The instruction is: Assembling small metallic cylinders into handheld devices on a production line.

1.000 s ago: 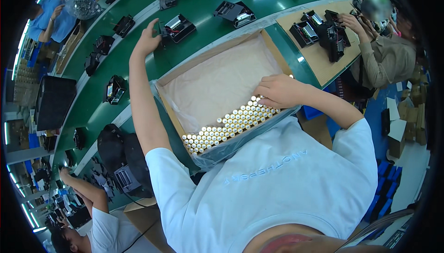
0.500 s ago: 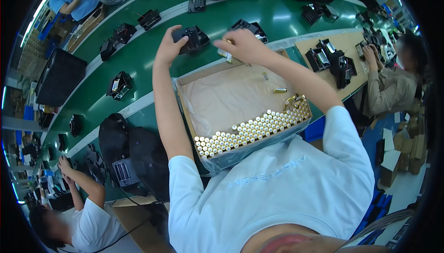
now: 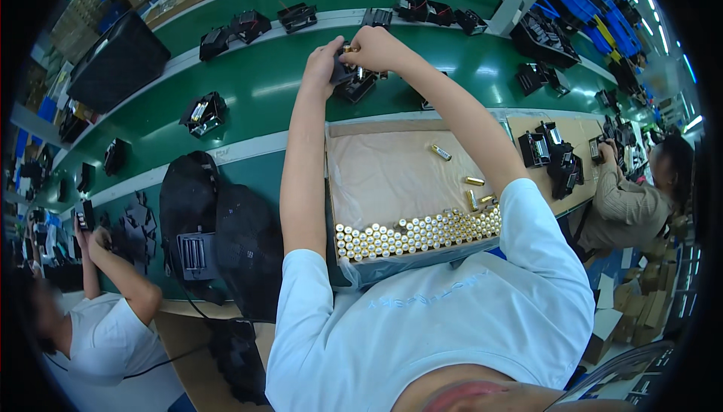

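Observation:
Over the green conveyor belt, my left hand (image 3: 324,67) is closed on the side of a black plastic battery case (image 3: 357,91). My right hand (image 3: 379,49) reaches in from the right, fingers bent down over the same case and closed on batteries (image 3: 362,74); how many is hidden by the fingers. Below my forearms is a lined cardboard box (image 3: 329,186). Tightly packed batteries (image 3: 407,239) stand on end along its near side. A loose battery (image 3: 440,153) lies on the liner, with several others near the box's right side.
Other black cases (image 3: 202,113) sit along the belt. More black cases (image 3: 561,163) stand on cardboard to my right, near a seated person (image 3: 633,201). A black bag (image 3: 245,250) lies left of the box. Another person (image 3: 105,321) works at far left.
My right hand has come left to the case and now meets my left hand there. The whole view has shifted. Another loose battery now rests on the box liner.

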Tool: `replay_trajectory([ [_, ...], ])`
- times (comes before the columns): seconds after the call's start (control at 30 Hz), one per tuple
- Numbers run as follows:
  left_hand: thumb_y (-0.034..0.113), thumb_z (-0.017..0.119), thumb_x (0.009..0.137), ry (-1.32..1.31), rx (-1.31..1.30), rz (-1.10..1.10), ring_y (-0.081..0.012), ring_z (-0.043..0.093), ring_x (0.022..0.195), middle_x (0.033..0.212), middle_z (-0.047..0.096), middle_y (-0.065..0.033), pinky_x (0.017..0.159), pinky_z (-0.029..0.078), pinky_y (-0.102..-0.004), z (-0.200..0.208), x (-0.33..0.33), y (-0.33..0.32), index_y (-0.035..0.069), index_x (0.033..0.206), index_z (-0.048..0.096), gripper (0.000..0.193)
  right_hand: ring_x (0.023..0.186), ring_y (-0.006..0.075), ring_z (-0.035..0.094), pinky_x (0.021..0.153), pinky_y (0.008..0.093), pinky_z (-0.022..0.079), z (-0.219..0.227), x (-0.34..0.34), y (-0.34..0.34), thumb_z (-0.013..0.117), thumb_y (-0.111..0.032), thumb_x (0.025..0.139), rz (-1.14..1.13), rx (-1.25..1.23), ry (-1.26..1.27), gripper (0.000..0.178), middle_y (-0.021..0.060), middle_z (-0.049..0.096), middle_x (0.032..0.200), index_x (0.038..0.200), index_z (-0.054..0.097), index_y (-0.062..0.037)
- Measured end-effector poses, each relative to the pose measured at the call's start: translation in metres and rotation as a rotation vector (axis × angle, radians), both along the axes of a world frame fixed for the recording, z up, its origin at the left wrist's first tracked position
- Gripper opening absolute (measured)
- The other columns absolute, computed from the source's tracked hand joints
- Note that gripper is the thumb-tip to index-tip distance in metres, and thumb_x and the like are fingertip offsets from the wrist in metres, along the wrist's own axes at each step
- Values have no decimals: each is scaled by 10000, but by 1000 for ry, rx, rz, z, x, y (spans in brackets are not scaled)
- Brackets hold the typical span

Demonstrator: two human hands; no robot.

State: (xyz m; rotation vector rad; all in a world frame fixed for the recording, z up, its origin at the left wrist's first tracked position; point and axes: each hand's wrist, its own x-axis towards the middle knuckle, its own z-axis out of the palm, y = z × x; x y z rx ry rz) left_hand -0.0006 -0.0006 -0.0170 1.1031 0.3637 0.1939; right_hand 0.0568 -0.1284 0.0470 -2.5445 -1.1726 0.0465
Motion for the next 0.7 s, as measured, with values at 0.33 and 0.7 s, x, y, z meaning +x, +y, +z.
replay_trajectory([
  [0.33,186,611,920,15,130,175,-239,630,844,1046,591,-207,661,556,-346,-4,-3,6,-44,1227,460,413,459,237,511,527,321,470,1,-17,5,668,-314,836,-29,103,38,323,102,611,554,793,745,-3],
  [0.7,122,615,890,-30,237,218,-292,622,868,1109,527,-250,652,558,-383,-34,1,35,-14,1309,352,513,553,290,623,580,364,518,-1,-24,17,591,-402,885,77,223,-153,394,103,686,656,860,753,-43],
])
